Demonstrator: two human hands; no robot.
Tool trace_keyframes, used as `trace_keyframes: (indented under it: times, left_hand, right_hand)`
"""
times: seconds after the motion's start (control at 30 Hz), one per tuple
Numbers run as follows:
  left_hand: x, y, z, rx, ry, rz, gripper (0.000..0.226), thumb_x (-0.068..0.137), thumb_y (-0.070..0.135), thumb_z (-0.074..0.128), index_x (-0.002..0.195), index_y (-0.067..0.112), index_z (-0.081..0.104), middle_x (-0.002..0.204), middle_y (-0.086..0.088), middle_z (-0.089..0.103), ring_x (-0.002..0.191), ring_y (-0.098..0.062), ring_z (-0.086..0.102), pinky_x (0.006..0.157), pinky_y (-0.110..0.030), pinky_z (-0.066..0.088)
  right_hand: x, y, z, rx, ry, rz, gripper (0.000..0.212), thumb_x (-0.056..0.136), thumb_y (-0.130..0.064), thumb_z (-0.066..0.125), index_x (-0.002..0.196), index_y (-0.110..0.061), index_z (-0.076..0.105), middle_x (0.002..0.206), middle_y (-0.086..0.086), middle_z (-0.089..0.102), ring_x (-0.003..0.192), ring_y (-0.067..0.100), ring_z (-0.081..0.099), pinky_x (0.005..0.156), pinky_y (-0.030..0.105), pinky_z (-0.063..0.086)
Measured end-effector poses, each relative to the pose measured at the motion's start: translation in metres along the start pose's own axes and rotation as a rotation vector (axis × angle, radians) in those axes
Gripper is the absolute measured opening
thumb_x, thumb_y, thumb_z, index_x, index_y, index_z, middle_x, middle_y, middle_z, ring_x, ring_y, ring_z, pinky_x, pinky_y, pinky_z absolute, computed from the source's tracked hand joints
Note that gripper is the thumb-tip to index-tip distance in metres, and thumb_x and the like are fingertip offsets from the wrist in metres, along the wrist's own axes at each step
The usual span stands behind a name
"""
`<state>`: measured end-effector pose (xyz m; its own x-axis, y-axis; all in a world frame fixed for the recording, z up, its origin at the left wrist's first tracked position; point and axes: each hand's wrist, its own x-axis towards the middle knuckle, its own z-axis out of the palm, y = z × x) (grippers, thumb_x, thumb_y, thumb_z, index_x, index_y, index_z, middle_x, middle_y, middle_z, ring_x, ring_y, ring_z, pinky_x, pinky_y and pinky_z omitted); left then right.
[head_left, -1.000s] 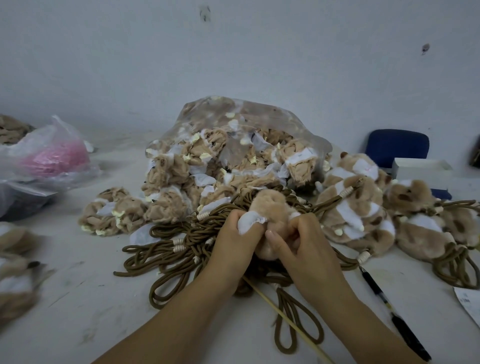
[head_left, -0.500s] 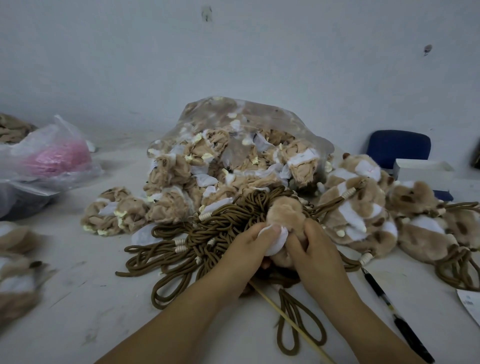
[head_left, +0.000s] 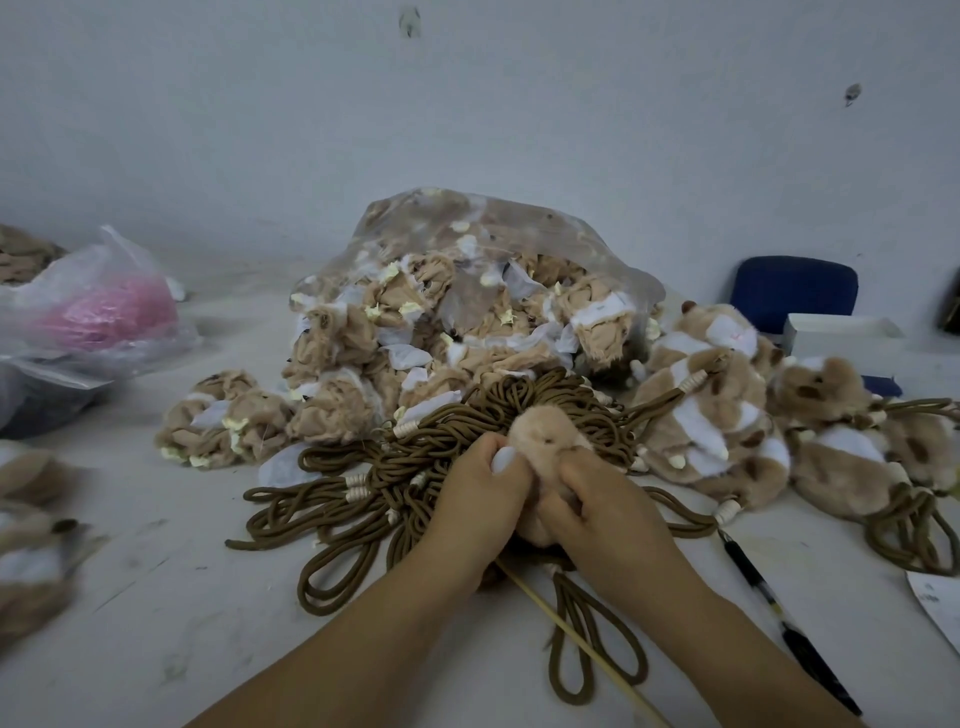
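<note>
Tan toy (head_left: 545, 441) sits above the brown cords (head_left: 457, 415) on the counter (head_left: 182, 597). Both the left grip (head_left: 483, 499) and right grip (head_left: 602, 514) squeeze it tight, maybe to push its fur side out.

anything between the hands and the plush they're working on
Nothing visible. The left hand and the right hand both grip the plush directly, just above the cord pile.

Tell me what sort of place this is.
Probably a small plush-toy workshop: a clear plastic bag of limp tan plush skins, a heap of brown looped cords with cream beads, finished tan-and-white plush animals, and the left hand and right hand gripping one tan plush piece.
</note>
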<state>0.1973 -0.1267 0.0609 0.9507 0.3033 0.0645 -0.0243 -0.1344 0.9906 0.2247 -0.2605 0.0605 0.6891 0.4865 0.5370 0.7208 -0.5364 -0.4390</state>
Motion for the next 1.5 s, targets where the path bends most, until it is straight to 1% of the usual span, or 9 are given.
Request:
trace_keyframes:
  times: [0.17,0.3,0.47,0.63,0.8,1.03,1.13,1.27,1.5]
  left_hand:
    - [-0.001,-0.002,0.001,-0.086,0.106,-0.063,0.017,0.093,0.018,0.049,0.088,0.002,0.048,0.080,-0.009,0.051,0.072,-0.020,0.045,0.063,-0.035,0.039]
    - [0.000,0.006,-0.002,-0.352,-0.079,-0.130,0.005,0.092,0.016,0.055,0.092,0.012,0.057,0.071,0.000,0.059,0.062,-0.011,0.054,0.051,-0.024,0.045]
    - [0.002,0.008,-0.006,-0.716,-0.306,-0.115,0.029,0.093,0.002,0.056,0.121,-0.004,0.061,0.112,-0.016,0.071,0.102,-0.021,0.070,0.084,-0.025,0.057]
    - [0.003,0.005,-0.006,-0.572,-0.259,0.018,0.032,0.095,-0.002,0.056,0.121,0.013,0.065,0.115,-0.009,0.072,0.105,-0.020,0.069,0.083,-0.021,0.055]
    - [0.002,0.005,-0.012,-0.256,-0.151,0.164,0.027,0.092,0.023,0.068,0.116,0.034,0.068,0.112,0.010,0.073,0.106,-0.007,0.067,0.086,-0.021,0.055]
    - [-0.002,0.006,-0.007,-0.154,-0.069,0.138,0.019,0.087,0.042,0.068,0.087,0.023,0.065,0.083,0.012,0.071,0.079,-0.003,0.066,0.068,-0.015,0.051]
    - [-0.003,0.008,-0.007,-0.112,-0.030,0.195,0.030,0.090,0.044,0.063,0.075,0.019,0.059,0.071,0.008,0.063,0.068,-0.004,0.057,0.062,-0.016,0.046]
    - [-0.003,0.007,-0.007,-0.110,-0.075,0.247,0.021,0.091,0.044,0.065,0.087,0.023,0.064,0.084,0.007,0.069,0.077,-0.008,0.064,0.068,-0.021,0.052]
    - [0.002,0.002,-0.006,-0.091,-0.075,0.262,0.017,0.089,0.027,0.069,0.080,0.040,0.061,0.075,0.019,0.064,0.071,0.000,0.059,0.064,-0.018,0.051]
  right_hand:
    - [0.000,-0.007,0.005,-0.011,-0.023,-0.036,0.037,0.083,-0.023,0.053,0.062,-0.033,0.024,0.059,-0.010,0.032,0.059,0.001,0.041,0.047,0.020,0.024]
    - [-0.002,0.004,0.005,0.096,0.002,0.122,0.026,0.087,-0.029,0.050,0.067,-0.020,0.036,0.062,-0.004,0.039,0.055,0.008,0.038,0.050,0.025,0.029]
    - [0.001,0.013,-0.004,0.181,0.100,0.284,0.028,0.090,-0.037,0.044,0.067,-0.020,0.041,0.064,-0.001,0.046,0.057,0.007,0.042,0.052,0.024,0.033]
    - [-0.001,0.014,-0.008,0.321,0.120,0.371,0.028,0.092,-0.040,0.044,0.080,-0.019,0.056,0.076,0.003,0.060,0.070,0.015,0.056,0.060,0.031,0.045]
    - [-0.001,0.012,-0.005,0.560,0.124,0.365,0.021,0.093,-0.036,0.045,0.088,-0.029,0.063,0.082,-0.015,0.065,0.071,-0.003,0.059,0.054,0.008,0.043]
    - [-0.001,0.007,-0.004,0.659,0.115,0.378,0.026,0.096,-0.036,0.043,0.087,-0.049,0.064,0.083,-0.018,0.067,0.068,-0.006,0.060,0.054,0.006,0.045]
    - [-0.001,0.004,-0.003,0.596,0.075,0.385,0.025,0.090,-0.048,0.043,0.085,-0.032,0.062,0.082,-0.012,0.067,0.072,0.001,0.061,0.060,0.019,0.052]
    - [-0.002,0.005,-0.002,0.506,0.040,0.424,0.034,0.092,-0.048,0.044,0.088,-0.019,0.061,0.085,0.007,0.065,0.078,0.019,0.062,0.071,0.044,0.053]
    - [-0.003,0.006,-0.004,0.538,-0.009,0.469,0.039,0.084,-0.051,0.046,0.076,-0.016,0.060,0.063,-0.003,0.059,0.057,0.001,0.054,0.057,0.025,0.045]
